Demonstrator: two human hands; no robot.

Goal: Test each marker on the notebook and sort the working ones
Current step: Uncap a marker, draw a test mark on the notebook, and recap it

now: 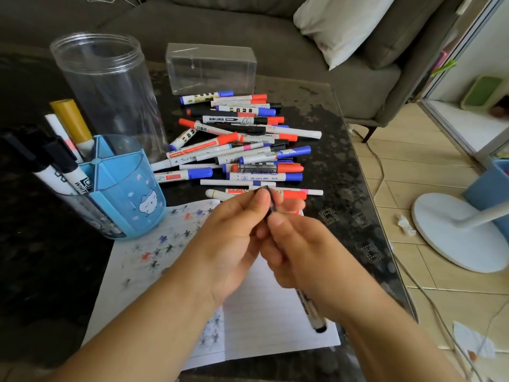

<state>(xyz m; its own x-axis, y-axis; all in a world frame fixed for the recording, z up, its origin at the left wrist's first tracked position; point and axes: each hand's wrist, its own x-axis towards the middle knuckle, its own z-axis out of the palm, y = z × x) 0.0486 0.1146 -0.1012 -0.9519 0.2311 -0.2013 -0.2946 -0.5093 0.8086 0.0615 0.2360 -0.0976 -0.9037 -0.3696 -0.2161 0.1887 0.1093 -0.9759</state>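
Head view: dark mottled table (316, 106), grey sofa (248, 31)

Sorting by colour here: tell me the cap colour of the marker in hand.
Black: the cap pinched by the left hand, in the head view.

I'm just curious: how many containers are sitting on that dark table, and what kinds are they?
Tall clear round plastic jar: 1
Clear rectangular plastic box: 1
Blue divided plastic pen holder, with markers standing in it: 1
Total: 3 containers
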